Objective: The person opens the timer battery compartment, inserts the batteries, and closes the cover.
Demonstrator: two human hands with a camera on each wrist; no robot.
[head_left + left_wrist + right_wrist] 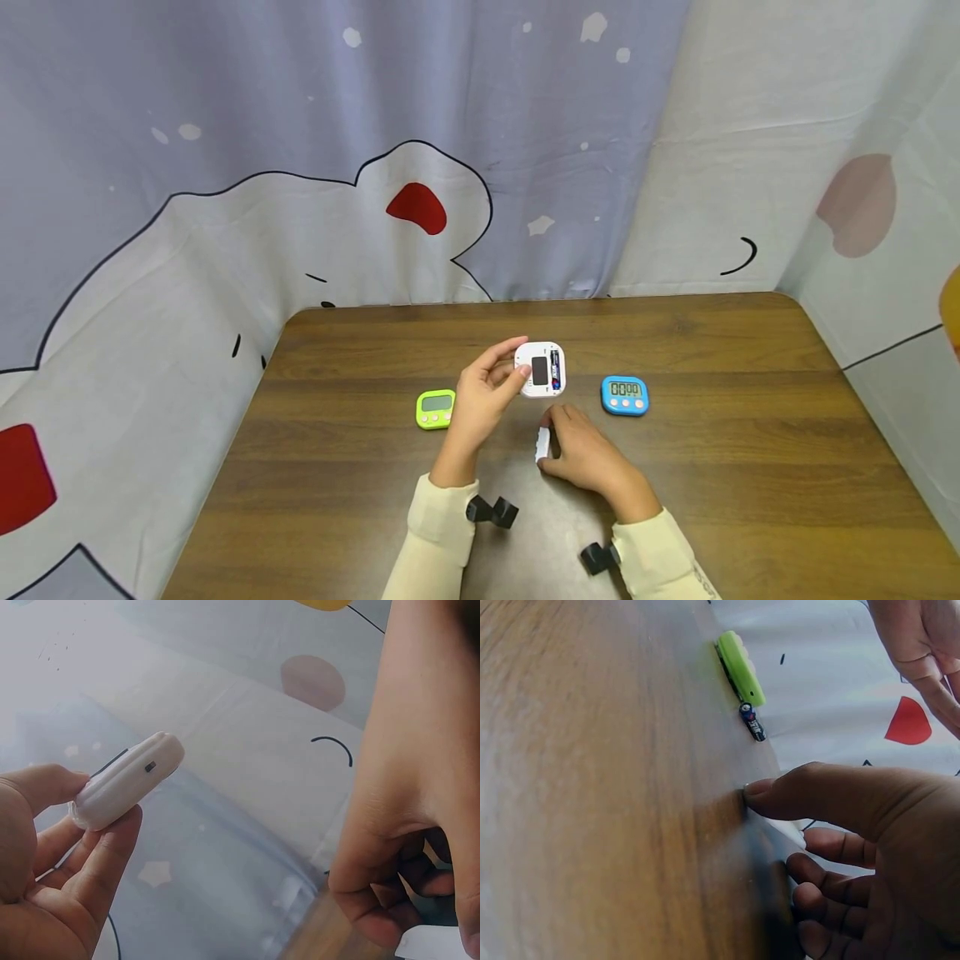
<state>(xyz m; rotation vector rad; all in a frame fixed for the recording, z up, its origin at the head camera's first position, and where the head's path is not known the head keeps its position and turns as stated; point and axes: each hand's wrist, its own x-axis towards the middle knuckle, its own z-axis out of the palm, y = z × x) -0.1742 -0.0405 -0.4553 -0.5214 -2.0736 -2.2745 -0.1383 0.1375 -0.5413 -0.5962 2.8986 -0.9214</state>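
My left hand (477,402) holds a white digital timer (539,372) above the table, thumb on its back and fingers behind. The timer's back faces me, with a dark rectangle in the middle and a battery (555,370) in its uncovered slot. Edge-on in the left wrist view, the timer (129,784) shows a small switch. Lower and to the right, my right hand (588,457) pinches a small white battery cover (542,445) between thumb and fingers, close over the table. In the right wrist view the fingers mostly hide this cover.
A green timer (435,408) lies left of my left hand, partly behind it. Beside it in the right wrist view lies a loose battery (752,722). The blue timer (624,396), its display reading zeros, lies to the right on the wooden table (735,433). Behind hangs a patterned curtain (300,100).
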